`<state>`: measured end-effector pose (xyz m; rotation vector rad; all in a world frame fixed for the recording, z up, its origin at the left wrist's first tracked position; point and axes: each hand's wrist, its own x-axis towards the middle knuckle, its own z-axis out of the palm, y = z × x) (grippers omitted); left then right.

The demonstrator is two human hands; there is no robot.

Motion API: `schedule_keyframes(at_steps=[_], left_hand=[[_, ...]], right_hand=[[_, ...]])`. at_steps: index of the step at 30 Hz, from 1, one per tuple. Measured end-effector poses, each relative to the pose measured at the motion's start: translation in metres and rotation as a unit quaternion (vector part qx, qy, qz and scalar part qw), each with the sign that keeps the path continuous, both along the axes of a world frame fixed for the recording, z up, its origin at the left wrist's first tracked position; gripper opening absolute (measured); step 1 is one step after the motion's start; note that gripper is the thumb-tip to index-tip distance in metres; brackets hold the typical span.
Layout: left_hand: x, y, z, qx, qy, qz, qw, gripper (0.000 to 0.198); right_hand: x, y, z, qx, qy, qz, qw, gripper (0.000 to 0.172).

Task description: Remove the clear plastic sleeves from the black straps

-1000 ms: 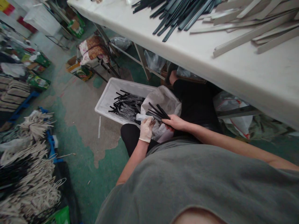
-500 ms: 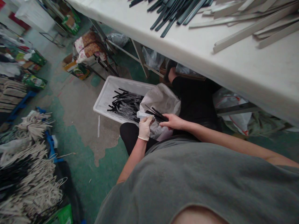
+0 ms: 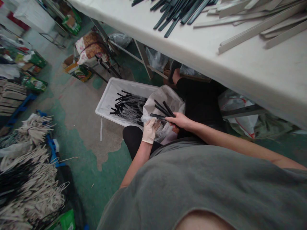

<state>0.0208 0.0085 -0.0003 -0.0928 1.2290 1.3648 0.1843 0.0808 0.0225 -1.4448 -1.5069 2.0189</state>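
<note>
My right hand (image 3: 177,121), bare, is closed around several flat black strips (image 3: 164,108), their free ends fanned out to the left over a white sack (image 3: 176,95). One strip points lower than the others, toward my left hand (image 3: 150,130). That hand wears a pale glove; its thumb and fingers look apart, at the near rim of the sack, just below the low strip's end. Whether it touches the strip or the sack I cannot tell. Beyond it, a white plastic bin (image 3: 103,100) contains a heap of black strips (image 3: 129,107), some with a greyish, shiny middle.
Above my knees runs a white-topped table (image 3: 192,48) with dark strips (image 3: 177,12) and beige strips (image 3: 251,28) on it. A stool with a patterned cushion (image 3: 92,48) stands past the bin. Bundles of pale cords (image 3: 35,179) lie on the floor at left.
My right hand has turned and raised the strips, which now spread wider. My left hand's fingers have loosened from a pinch at a white edge.
</note>
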Motion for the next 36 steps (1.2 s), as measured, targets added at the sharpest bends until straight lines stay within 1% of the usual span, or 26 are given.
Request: schedule_keyframes(at_steps=[3,6,8,10,16,21,26,32,36], left_hand=[[-0.01,0.001,0.0,-0.036,-0.015,0.041,0.998,0.013],[-0.02,0.002,0.001,-0.047,-0.037,0.079,0.995,0.013],[-0.023,0.002,0.002,-0.046,-0.041,0.082,0.995,0.015],[-0.023,0.002,0.004,-0.045,-0.036,0.073,0.996,0.016],[-0.014,-0.002,0.012,-0.027,-0.013,0.046,0.998,0.015],[-0.011,-0.003,0.012,-0.027,-0.005,0.043,0.999,0.018],[-0.012,-0.003,0.005,-0.027,0.003,0.057,0.998,0.02],[-0.01,-0.004,0.0,-0.019,0.023,0.046,0.999,0.023],[-0.01,-0.004,-0.001,-0.015,0.029,0.031,0.999,0.024]], right_hand=[[0.009,0.003,0.011,0.018,-0.002,-0.017,1.0,0.032],[0.017,-0.001,0.026,0.035,0.004,-0.001,0.999,0.031],[0.02,-0.006,0.033,0.043,-0.006,0.022,0.999,0.027],[0.02,-0.011,0.037,0.063,-0.028,0.047,0.997,0.023],[0.016,-0.013,0.031,0.203,-0.073,0.105,0.971,0.024],[0.016,-0.013,0.029,0.274,-0.115,0.13,0.946,0.022],[0.02,-0.012,0.035,0.301,-0.143,0.142,0.932,0.022],[0.019,-0.011,0.034,0.332,-0.168,0.159,0.914,0.023],[0.019,-0.01,0.033,0.335,-0.198,0.168,0.906,0.023]])
